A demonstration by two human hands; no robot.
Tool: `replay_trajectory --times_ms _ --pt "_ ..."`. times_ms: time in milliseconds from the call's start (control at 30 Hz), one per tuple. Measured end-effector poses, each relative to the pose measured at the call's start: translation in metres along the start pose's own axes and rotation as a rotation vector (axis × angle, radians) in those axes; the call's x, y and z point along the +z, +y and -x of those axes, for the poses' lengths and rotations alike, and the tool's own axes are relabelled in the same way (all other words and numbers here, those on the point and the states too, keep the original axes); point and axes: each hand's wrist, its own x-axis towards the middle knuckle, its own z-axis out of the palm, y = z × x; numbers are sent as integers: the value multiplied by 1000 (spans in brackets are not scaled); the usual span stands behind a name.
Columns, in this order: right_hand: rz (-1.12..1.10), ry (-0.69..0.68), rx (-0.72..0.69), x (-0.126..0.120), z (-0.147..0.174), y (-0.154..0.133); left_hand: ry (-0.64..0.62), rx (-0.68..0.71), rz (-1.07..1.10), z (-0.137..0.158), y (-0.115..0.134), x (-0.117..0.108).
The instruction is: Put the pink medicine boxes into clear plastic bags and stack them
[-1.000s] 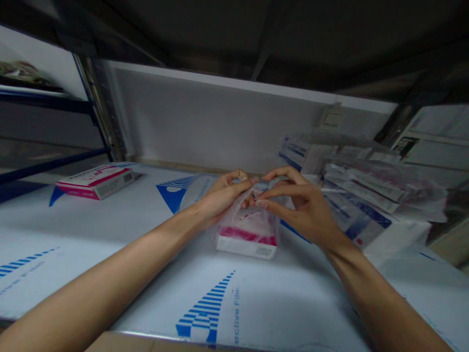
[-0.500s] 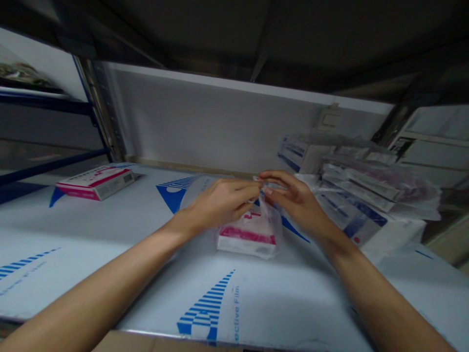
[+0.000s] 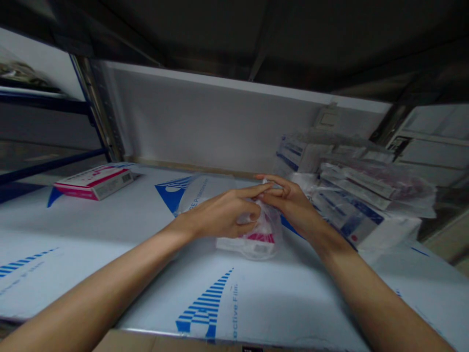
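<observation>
A clear plastic bag (image 3: 274, 222) lies on the shelf in front of me, with a white and magenta box (image 3: 261, 238) inside it. My left hand (image 3: 229, 211) reaches over the box, fingers curled on the gathered upper part of the bag. From the right, my right hand (image 3: 287, 198) pinches the same bunched plastic, and the fingertips of both hands meet there. Part of the box is hidden behind my left hand. A second white and magenta box (image 3: 95, 183) lies at the left, apart from both hands.
At the right, several white and blue boxes (image 3: 351, 215) are stacked, with crumpled clear plastic (image 3: 406, 183) over them. The shelf surface (image 3: 146, 274) carries blue-printed protective film. A dark upper shelf (image 3: 220, 39) hangs overhead, and metal uprights (image 3: 97, 107) stand at the sides.
My left hand has moved slightly down and covers more of the bagged box. The bag's upper part is now bunched more tightly between both hands, and my fingertips are closer together.
</observation>
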Motion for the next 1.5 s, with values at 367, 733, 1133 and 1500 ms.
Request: replay_trajectory --times_ms 367,733,1133,1500 --pt "281 111 -17 -17 -13 24 67 -3 64 -2 6 -8" --pt "851 131 -110 -26 -16 37 -188 -94 244 2 4 -9" --pt "983 131 -265 -32 -18 53 -235 -342 679 2 -9 -1" --pt "807 -499 -191 -19 0 21 415 -468 30 14 -56 5"
